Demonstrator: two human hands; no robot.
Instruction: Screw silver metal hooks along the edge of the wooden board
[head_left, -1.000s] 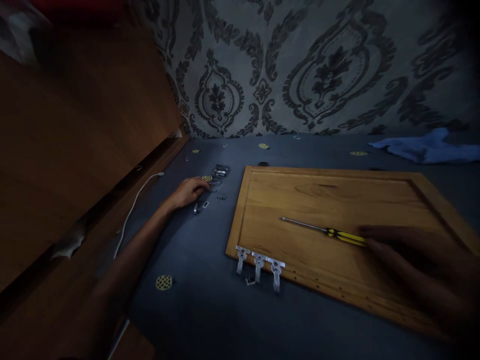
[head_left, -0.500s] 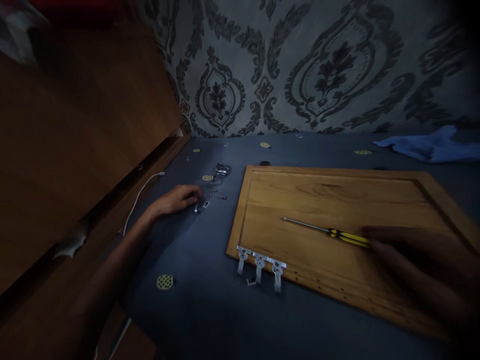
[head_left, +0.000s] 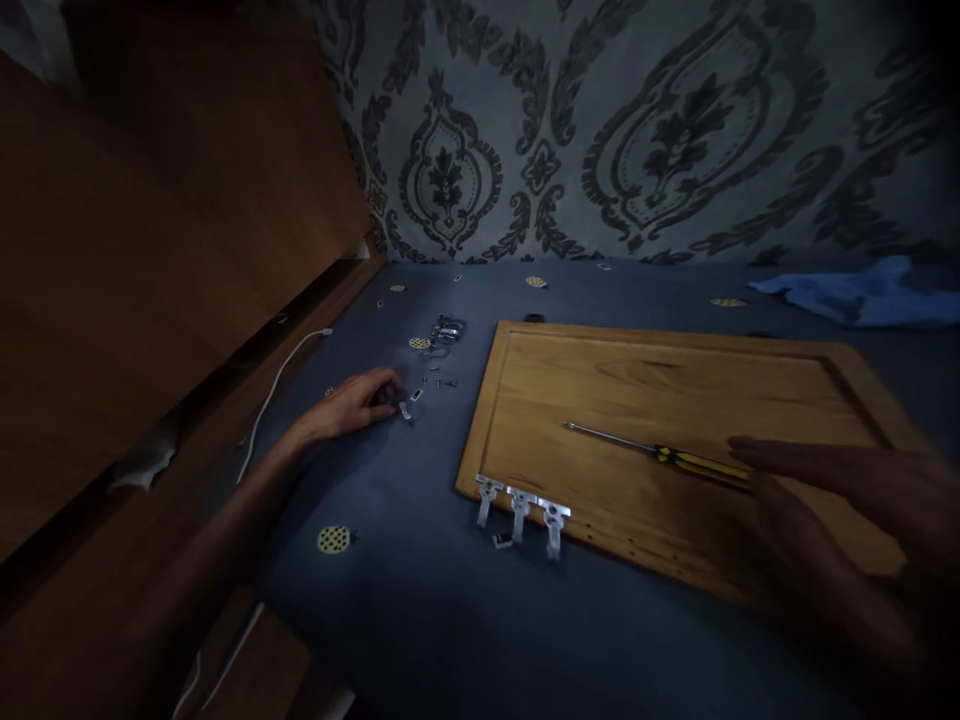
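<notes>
On the left side of the tablecloth, my left hand (head_left: 361, 402) is closed, its fingertips pinching a small shiny metal hook (head_left: 406, 410) low over the cloth. A wooden panel (head_left: 615, 390) with a raised border lies on the right. Across it rests a screwdriver (head_left: 660, 455) with a yellow and black handle. My right hand (head_left: 847, 520) is at the handle's end, fingers stretched out and thumb apart, not wrapped round it. Three metal hooks (head_left: 520, 512) with flat tops stand in a row along the panel's near left edge, their arms hanging over it. Small holes run along that edge.
Several loose screws (head_left: 445, 383) and a pile of metal pieces (head_left: 448, 330) lie beyond my left hand. A blue cloth (head_left: 862, 290) lies at the back right. A white cable (head_left: 281, 375) runs along the wooden furniture (head_left: 150, 250) at left. Patterned wallpaper (head_left: 525, 130) stands behind.
The hook at my left fingertips has shifted slightly right and turned. My right hand's fingers have spread wider beside the handle. The screwdriver stays on the panel. The view has moved a little.
</notes>
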